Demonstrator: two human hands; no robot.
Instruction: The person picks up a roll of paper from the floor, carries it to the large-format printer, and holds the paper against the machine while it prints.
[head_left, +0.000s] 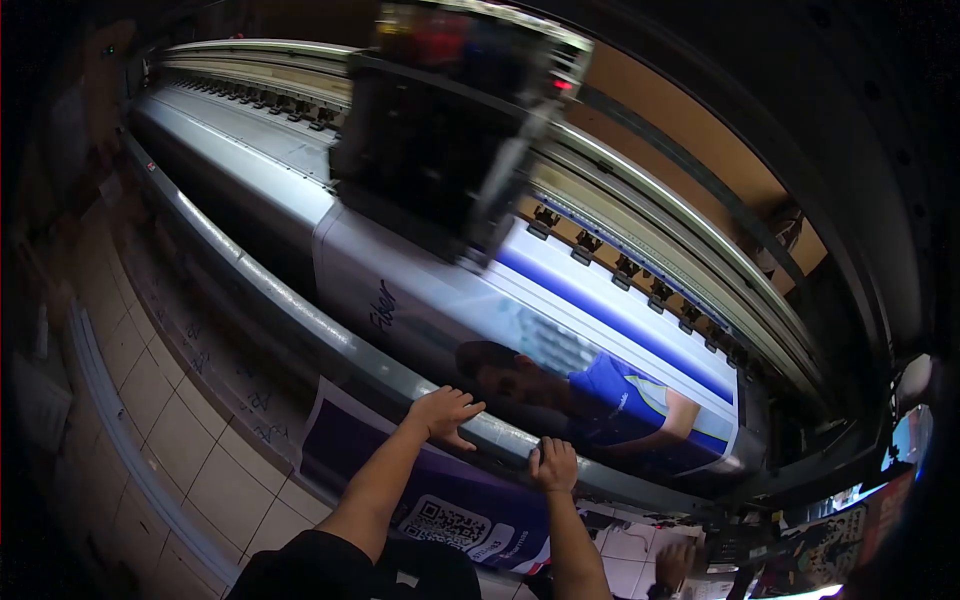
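My left hand [447, 415] rests on the long grey metal bar [330, 335] at the front of a wide printer, its fingers spread and the thumb apart. Further right on the same bar lies my right hand [555, 465], its fingers curled over the edge; what they hold, if anything, is hidden. Behind the bar, a printed sheet [540, 340] shows a person in a blue shirt and the word "Fiber". A dark print carriage [430, 140], blurred, sits above the sheet. Below my hands hangs a purple print [360, 450] with a QR code.
Rails and a row of black rollers [625, 268] run along the printer. Pale floor tiles [180, 420] lie at the lower left beside a long light rail [125, 450]. Another person's blurred hand [675, 563] shows at the lower right, near a colourful printed panel [830, 540].
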